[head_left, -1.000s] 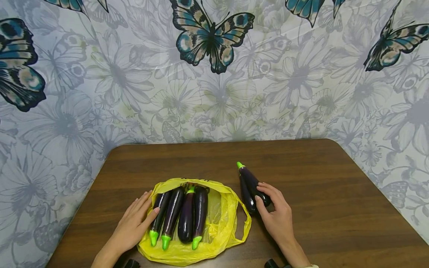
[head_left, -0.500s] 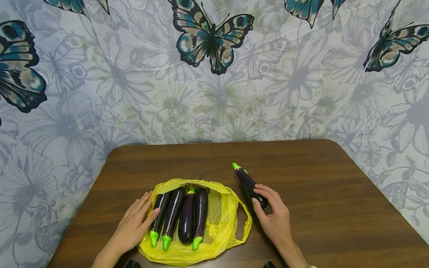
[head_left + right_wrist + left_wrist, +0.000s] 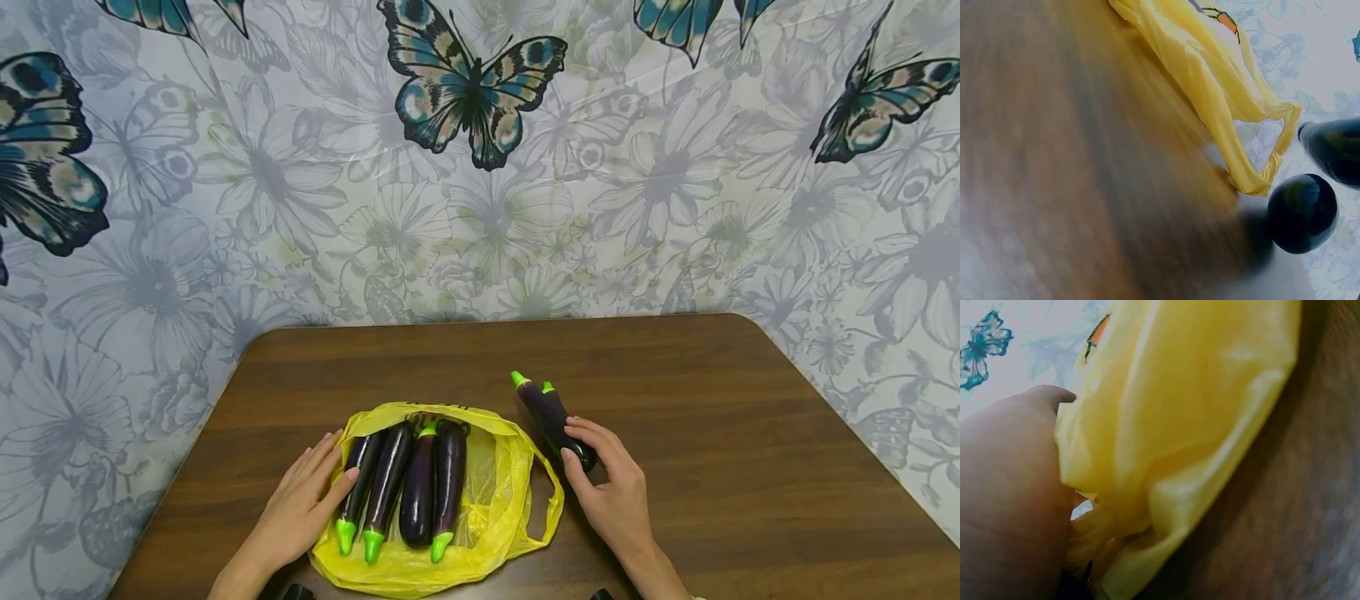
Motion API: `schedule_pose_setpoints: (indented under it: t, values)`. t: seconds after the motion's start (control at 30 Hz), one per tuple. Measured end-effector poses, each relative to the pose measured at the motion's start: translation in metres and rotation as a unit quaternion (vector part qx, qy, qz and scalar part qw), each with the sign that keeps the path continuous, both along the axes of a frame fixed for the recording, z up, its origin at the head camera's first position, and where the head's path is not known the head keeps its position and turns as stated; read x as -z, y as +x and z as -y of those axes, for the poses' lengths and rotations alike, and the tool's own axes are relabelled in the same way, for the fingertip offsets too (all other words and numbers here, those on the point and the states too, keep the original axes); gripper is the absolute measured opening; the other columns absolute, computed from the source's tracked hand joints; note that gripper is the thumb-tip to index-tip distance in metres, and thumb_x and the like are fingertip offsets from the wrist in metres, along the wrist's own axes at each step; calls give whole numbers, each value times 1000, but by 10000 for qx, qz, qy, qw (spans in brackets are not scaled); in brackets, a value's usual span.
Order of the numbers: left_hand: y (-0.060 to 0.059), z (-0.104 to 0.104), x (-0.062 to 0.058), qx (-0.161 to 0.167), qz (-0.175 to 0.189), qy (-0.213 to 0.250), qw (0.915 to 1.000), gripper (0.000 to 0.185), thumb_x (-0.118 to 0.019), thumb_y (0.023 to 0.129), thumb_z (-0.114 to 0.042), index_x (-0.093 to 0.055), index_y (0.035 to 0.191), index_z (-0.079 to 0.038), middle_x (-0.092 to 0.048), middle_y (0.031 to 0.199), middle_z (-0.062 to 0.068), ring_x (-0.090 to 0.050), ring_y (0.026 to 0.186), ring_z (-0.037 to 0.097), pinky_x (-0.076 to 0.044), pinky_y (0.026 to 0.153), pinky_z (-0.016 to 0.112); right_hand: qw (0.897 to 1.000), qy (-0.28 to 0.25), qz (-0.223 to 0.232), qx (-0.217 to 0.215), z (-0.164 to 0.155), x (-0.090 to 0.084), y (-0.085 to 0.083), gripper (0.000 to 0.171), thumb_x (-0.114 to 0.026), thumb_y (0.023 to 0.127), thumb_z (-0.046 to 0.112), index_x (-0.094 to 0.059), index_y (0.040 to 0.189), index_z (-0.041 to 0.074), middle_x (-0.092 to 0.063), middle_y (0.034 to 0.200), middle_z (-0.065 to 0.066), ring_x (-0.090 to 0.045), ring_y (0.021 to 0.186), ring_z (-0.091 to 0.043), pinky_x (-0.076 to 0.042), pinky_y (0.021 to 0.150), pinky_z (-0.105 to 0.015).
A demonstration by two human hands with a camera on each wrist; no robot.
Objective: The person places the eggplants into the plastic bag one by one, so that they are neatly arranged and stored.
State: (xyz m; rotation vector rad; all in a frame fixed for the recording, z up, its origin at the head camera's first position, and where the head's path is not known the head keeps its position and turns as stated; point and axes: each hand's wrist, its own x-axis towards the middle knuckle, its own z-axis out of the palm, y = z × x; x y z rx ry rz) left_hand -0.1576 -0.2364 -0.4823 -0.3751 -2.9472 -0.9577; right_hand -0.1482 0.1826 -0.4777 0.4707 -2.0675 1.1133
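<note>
A yellow plastic bag (image 3: 491, 558) lies with its mouth open, and several dark purple eggplants (image 3: 387, 483) with bright green ends rest in it side by side. My left hand (image 3: 300, 500) rests along the bag's left side, fingers straight, thumb over the rim by the leftmost eggplant. Right of the bag, my right hand (image 3: 611, 483) grips an eggplant (image 3: 542, 407) between thumb and fingers, its green end pointing away. A second eggplant (image 3: 550, 388) lies partly hidden behind it. In the right wrist view, one eggplant (image 3: 1335, 150) is above another eggplant (image 3: 1302, 214), apart from it.
The brown wooden table (image 3: 750, 467) has rounded far corners and ends at a wall covering (image 3: 667, 192) with butterflies and flowers. The bag's loop handle (image 3: 555, 500) sticks out toward my right hand. Small black objects (image 3: 298, 592) show at the bottom edge.
My right hand has shifted slightly left with the gripped eggplant, whose green end swung left across the second eggplant. My left hand and the bag have stayed in place.
</note>
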Motion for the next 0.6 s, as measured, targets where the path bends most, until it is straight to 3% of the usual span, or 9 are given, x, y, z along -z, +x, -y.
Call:
schedule_pose_setpoints:
  t: [0.6]
  values:
    - [1,-2,-2,-16,-7,27,10000,65,-46,109,-49,-42,158,-6,-31,167,19,-23,155,44,-18,123,65,9996,-92,-180,-182,2,-2,0,47,-78,79,-11,-74,120,11,-72,123,-8,-69,115,-12,-54,91,-11]
